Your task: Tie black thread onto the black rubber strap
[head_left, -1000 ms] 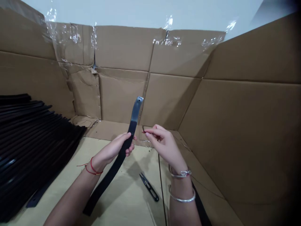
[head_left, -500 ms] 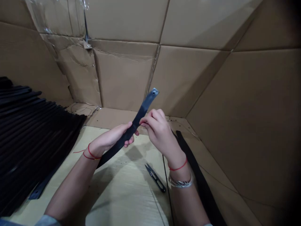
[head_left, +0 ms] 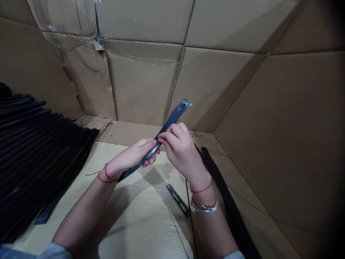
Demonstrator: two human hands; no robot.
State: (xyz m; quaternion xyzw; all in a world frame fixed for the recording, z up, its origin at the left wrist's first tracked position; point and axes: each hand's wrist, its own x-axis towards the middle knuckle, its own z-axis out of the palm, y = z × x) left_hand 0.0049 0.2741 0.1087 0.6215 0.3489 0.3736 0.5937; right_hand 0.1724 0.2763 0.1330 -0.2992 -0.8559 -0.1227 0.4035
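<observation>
My left grip (head_left: 132,156) was clenched round a black strap (head_left: 172,120), which ran up across my palm and out past my fingers. Its upper end, tilted up and away from me, had a small hole near the tip and a glossy grey sheen. The lower length dropped out of my fist towards the bench (head_left: 134,230) and stayed clear of it where the picture showed it.

My right grip (head_left: 182,149) was closed too, its fingertips (head_left: 163,138) pinched together at the strap's edge, just beyond my left hand. Whether they held anything besides the strap, I could not tell, as my fingers hid the spot.

For close work like this, a firm left fist kept the strap from twisting, while the right fingers stayed free to work. Holding both wrists near each other kept the hands steady, and good light on the edge mattered.

Small snips (head_left: 178,199) lay on the bench, just beside a thin black cord (head_left: 189,212). A loose strap (head_left: 229,205) ran along the right side, and a deep stack of black straps (head_left: 45,147) sat to the left. Cardboard sheets (head_left: 142,86) lined the back. I could read no brand, label or writing on anything.
</observation>
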